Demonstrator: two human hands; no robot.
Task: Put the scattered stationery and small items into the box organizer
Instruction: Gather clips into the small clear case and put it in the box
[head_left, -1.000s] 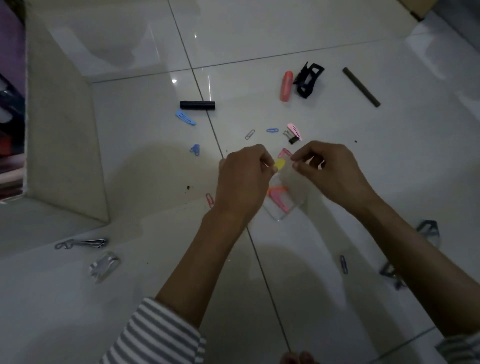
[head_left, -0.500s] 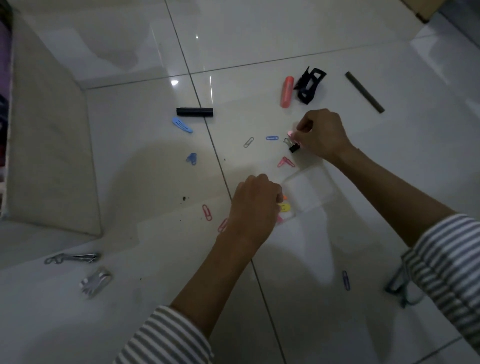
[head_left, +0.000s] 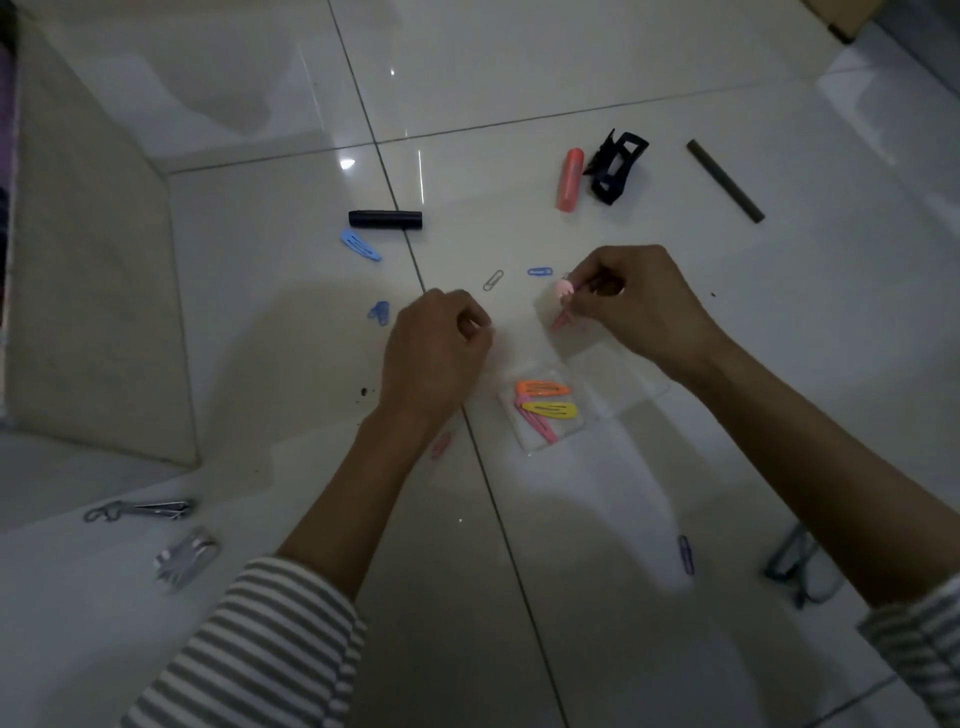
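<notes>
Beige panel (head_left: 93, 291) stands upright, far left of both grips. Metal keychain tool (head_left: 140, 510) and crumpled silver piece (head_left: 184, 558) lie on the floor tiles (head_left: 675, 467), well left of the left grip and nearer the body.

Blue hair clip (head_left: 360, 245) and black tube (head_left: 385, 219) lie left of and beyond the left grip. Blue clip cluster (head_left: 379, 313) lies just left of it.

Left hand (head_left: 434, 353): fingers curled, thumb tip against forefinger at the upper left edge of the clear pouch (head_left: 540, 441). Cannot tell whether the plastic is actually pinched. Pink paper clip (head_left: 441, 445) lies on the floor beside the left wrist, on the body side of the grip.

The clear pouch sits between the two grips, slightly nearer the body. Inside it are the orange hair clip (head_left: 543, 388), yellow hair clip (head_left: 549, 410) and pink hair clip (head_left: 540, 426), overlapping.

Grey paper clip (head_left: 493, 280) and single blue paper clip (head_left: 540, 272) lie just beyond the gap between the grips.

Right hand (head_left: 644, 306): thumb and forefinger closed on the pale pink clip (head_left: 563, 288), which sticks out leftward over the far end of the pouch.

Beyond the right grip, the coral marker (head_left: 570, 179) lies just beside the black claw clip (head_left: 615, 166). Dark stick (head_left: 724, 181) lies further right. Purple paper clip (head_left: 686, 554) and glasses (head_left: 800, 571) lie nearer the body, the glasses partly hidden by the right forearm.
</notes>
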